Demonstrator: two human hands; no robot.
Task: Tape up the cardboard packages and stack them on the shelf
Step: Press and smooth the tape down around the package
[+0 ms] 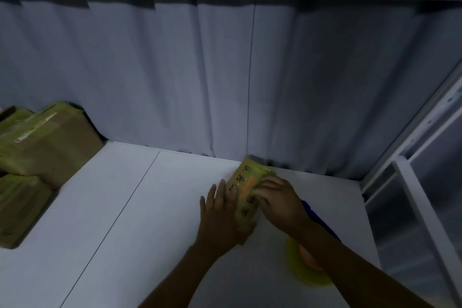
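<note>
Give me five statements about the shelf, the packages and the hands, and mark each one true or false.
1. Both hands are on the small yellow-taped package. True: the left hand flanks its side, the right hand rests on top.
2. That package sits on top of the pile at the left. False: it lies apart from the pile of packages, on the white shelf near the back wall.
3. A yellow tape roll lies under the right forearm. True.
4. The small package is plain and unmarked. False: dark handwriting shows on it.
5. The pile holds only one package. False: several are stacked.
</note>
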